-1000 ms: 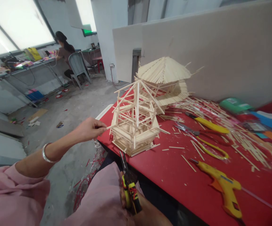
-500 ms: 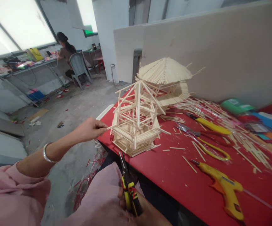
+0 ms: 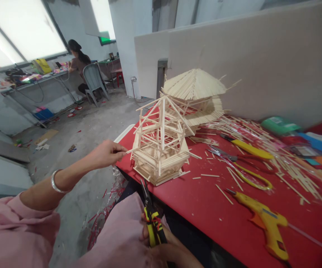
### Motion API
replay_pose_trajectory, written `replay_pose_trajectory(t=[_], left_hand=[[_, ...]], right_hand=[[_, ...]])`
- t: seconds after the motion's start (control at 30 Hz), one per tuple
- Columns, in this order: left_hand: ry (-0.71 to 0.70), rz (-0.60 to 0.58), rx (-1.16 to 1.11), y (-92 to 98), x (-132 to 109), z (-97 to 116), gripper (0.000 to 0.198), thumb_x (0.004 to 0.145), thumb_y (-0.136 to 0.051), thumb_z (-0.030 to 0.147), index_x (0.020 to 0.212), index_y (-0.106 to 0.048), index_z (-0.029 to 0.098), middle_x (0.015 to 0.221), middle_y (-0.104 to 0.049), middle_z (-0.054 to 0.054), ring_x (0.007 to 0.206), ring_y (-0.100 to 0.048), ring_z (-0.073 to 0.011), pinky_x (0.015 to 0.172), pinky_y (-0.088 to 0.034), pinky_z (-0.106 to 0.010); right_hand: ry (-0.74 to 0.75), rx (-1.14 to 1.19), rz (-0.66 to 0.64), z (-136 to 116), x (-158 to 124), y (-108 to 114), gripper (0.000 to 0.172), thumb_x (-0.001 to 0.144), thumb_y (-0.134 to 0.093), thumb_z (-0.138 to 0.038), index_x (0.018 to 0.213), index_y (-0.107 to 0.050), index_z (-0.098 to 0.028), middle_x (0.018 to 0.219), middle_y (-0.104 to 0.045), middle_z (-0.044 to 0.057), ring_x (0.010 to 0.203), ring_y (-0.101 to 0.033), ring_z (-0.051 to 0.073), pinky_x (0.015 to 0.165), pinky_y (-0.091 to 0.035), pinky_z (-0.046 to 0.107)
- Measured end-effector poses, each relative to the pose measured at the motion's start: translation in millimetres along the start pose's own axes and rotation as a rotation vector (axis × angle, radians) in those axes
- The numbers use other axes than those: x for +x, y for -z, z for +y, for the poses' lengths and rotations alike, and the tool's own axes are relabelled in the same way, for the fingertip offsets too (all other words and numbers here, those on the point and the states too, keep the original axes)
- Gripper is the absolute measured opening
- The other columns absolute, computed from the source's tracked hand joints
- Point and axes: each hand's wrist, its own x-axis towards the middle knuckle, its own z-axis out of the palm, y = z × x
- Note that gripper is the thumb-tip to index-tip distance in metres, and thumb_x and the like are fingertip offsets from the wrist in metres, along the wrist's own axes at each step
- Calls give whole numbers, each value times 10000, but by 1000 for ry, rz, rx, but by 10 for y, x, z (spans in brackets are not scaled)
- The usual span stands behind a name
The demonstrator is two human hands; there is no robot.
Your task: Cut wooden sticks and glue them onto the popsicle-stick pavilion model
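Observation:
At the table's left corner stands a small pavilion model [image 3: 161,149] built of thin wooden sticks, its roof an open frame. My left hand [image 3: 109,152] pinches the end of a wooden stick [image 3: 130,151] that juts out of the model's left side. Low in front, my right hand [image 3: 163,249] is closed around yellow-and-black pliers [image 3: 151,219], whose jaws point up toward the model's base without visibly touching it. Behind the small model is a larger stick pavilion [image 3: 195,85] with a fully covered roof.
On the red table [image 3: 194,208] lie a yellow glue gun [image 3: 261,219], yellow-handled scissors [image 3: 250,176], a yellow-handled tool [image 3: 250,149] and many loose sticks [image 3: 292,167]. A pale board [image 3: 239,63] stands behind. A person [image 3: 79,61] sits at a far desk.
The pliers in my right hand have shifted very slightly upward. My left hand keeps its pinch on the stick, and the models stay in place.

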Motion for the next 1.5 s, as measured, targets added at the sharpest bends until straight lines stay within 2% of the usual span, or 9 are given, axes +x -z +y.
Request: replay_pose_trajectory(t=[0.17, 0.33, 0.5, 0.67, 0.83, 0.97, 1.1, 1.33, 1.5], left_hand=[[-39, 63, -3, 21, -72, -12, 219, 831, -566, 269, 816, -754, 160, 455, -519, 61, 421, -466, -84, 470, -338, -190], [-110, 131, -170, -59, -362, -100, 241, 863, -601, 355, 806, -733, 162, 541, -599, 36, 409, -488, -69, 443, -351, -179], [-102, 44, -401, -354, -642, -142, 274, 851, -648, 404, 818, -736, 146, 595, -643, 3, 411, -515, -72, 414, -369, -177], [-82, -79, -580, -754, -671, -137, 298, 827, -678, 425, 844, -739, 133, 566, -649, -8, 403, -541, -89, 388, -370, -173], [-150, -218, -626, -1085, -545, 45, 211, 809, -668, 329, 724, -693, 137, 514, -644, -5, 386, -531, -87, 391, -387, -167], [-188, -235, -556, -1294, -457, 279, 163, 793, -636, 244, 669, -677, 146, 494, -648, -3, 386, -527, -84, 413, -403, -164], [-257, -260, -517, -1477, -375, 482, 187, 804, -631, 254, 649, -676, 160, 492, -649, -11, 397, -537, -98, 420, -404, -178], [-297, -279, -572, -1677, -298, 718, 297, 828, -685, 394, 646, -651, 161, 535, -603, -1, 468, -528, -96, 476, -396, -192], [-229, -257, -809, -2024, -257, 752, 525, 833, -627, 660, 638, -536, 181, 529, -465, 40, 451, -401, -77, 453, -301, -206]], right_hand=[[70, -65, 67, -284, -163, -224, 775, 565, -702, -212, 1325, -565, -281, 967, -600, -3, 917, -595, 187, 778, -472, 283], [203, -475, 133, -588, -184, -444, 896, 578, -623, -162, 1453, -455, -251, 1165, -641, 48, 1111, -596, 254, 980, -477, 391], [423, -807, 358, -572, -242, -517, 907, 673, -620, -209, 1534, -339, -238, 1466, -515, 127, 1337, -517, 295, 1127, -408, 470], [475, -1045, 512, -444, -401, -486, 847, 754, -632, -254, 1542, -325, -217, 1516, -455, 148, 1424, -435, 301, 1183, -362, 484], [487, -1087, 638, -371, -637, -446, 834, 743, -628, -216, 1525, -336, -219, 1462, -500, 145, 1386, -472, 295, 1169, -386, 474], [483, -1073, 749, -340, -866, -375, 859, 693, -617, -195, 1505, -338, -189, 1447, -501, 161, 1371, -471, 312, 1161, -377, 503], [467, -990, 803, -367, -1034, -326, 823, 664, -607, -166, 1458, -390, -202, 1336, -573, 126, 1229, -567, 278, 1072, -456, 445], [465, -855, 888, -380, -1127, -229, 753, 577, -571, -108, 1318, -502, -219, 1075, -672, 42, 913, -629, 213, 827, -515, 335], [395, -782, 896, -360, -1155, -152, 673, 595, -570, -112, 1257, -531, -221, 938, -677, 5, 788, -618, 186, 727, -504, 297]])
